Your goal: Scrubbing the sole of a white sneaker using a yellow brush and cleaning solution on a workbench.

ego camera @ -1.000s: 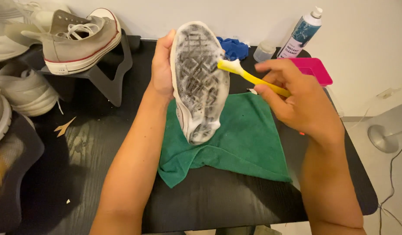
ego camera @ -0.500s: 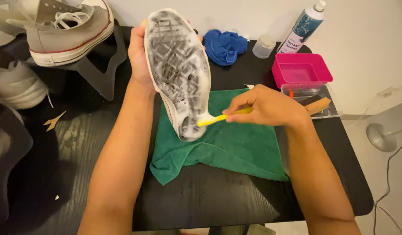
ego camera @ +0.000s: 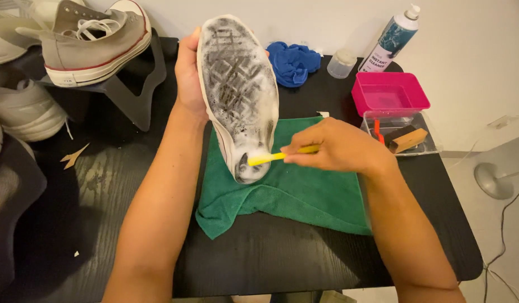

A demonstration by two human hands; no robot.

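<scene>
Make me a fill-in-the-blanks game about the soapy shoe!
1. The right hand holds a thin brush with a ____ handle.
2. The left hand holds a foamy sneaker with its ____ facing up.
3. Under the sneaker lies a ____ cloth on the black wooden table.
4. The open plastic tub is ____.

Missing words: yellow; sole; green; pink

A tall spray bottle stood at the bench's one o'clock corner, leaning slightly: white cap, teal marbled upper body, white label panel with dark print below. Just beside it, toward twelve o'clock, sat a small clear lidded jar, unlabelled. No signs or screens showed.
</scene>
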